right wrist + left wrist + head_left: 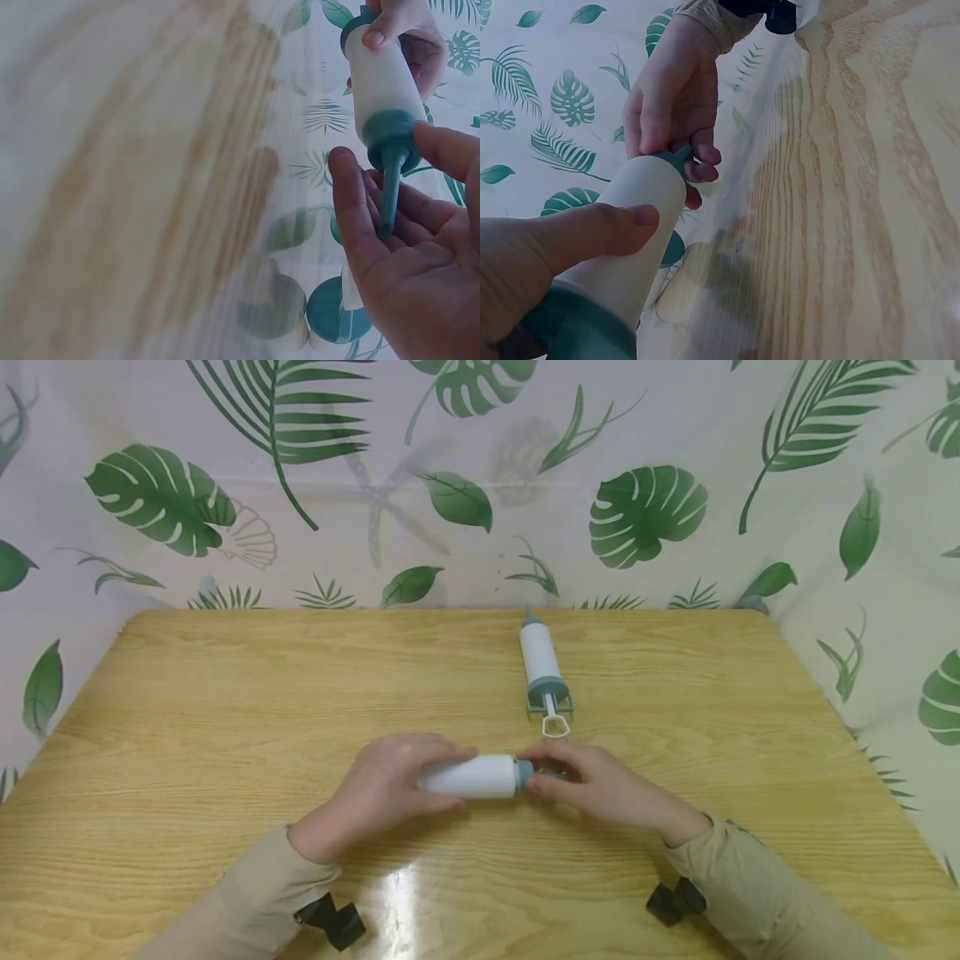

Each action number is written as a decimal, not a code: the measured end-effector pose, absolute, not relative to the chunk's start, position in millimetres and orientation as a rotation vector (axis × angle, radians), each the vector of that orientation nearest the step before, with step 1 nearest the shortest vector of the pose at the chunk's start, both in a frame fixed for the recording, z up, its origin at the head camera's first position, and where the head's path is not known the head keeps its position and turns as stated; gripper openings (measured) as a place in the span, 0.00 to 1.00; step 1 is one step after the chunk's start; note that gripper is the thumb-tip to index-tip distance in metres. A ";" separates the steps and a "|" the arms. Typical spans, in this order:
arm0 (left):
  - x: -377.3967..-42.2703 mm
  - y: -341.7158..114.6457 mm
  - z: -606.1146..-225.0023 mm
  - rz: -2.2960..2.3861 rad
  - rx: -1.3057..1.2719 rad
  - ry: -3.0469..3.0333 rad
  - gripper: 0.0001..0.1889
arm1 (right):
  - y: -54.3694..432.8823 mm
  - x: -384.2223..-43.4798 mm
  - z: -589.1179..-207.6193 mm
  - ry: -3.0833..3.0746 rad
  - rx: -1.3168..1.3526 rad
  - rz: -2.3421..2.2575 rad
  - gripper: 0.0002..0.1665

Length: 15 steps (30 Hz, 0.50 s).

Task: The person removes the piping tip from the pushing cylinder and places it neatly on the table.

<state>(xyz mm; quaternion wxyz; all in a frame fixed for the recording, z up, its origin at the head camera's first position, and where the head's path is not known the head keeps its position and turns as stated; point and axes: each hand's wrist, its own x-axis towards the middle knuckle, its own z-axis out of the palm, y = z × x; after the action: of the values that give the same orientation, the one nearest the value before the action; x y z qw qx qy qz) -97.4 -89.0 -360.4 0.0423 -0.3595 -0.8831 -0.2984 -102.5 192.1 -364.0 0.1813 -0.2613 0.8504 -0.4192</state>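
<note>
A large white syringe (483, 777) with teal end pieces lies across in front of me, its nozzle end toward the right. My left hand (393, 777) grips the barrel, with the thumb along its side in the left wrist view. At the other end, my right hand (585, 774) has its thumb and fingers around the teal nozzle cap (391, 131). A thin teal nozzle (391, 191) points into the palm side of that hand in the right wrist view. Beyond both hands lies a second white syringe (538, 652), its white loop handle (555, 727) toward me.
Everything is at a wooden table (300, 677) with rounded far corners. Behind it hangs a leaf-patterned cloth (525, 510). A black wrist device (330, 922) hangs below the left sleeve, and another black wrist device (675, 902) below the right one.
</note>
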 end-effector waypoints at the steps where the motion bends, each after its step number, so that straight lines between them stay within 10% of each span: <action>1: -97.4 -89.0 -360.3 -0.912 -1.100 -2.704 0.27 | 192.2 -102.5 -364.0 2.408 -0.739 -1.186 0.24; 15: -96.1 -89.5 -362.3 -0.928 -1.100 -2.712 0.27 | 190.1 -103.0 -363.9 2.385 -0.715 -1.253 0.22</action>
<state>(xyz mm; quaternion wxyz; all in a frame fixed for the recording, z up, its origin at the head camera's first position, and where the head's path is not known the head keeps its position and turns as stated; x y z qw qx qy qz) -96.1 -89.5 -362.3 0.0358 -0.3581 -0.8827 -0.3021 -103.0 190.1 -363.9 0.1760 -0.2525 0.8422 -0.4426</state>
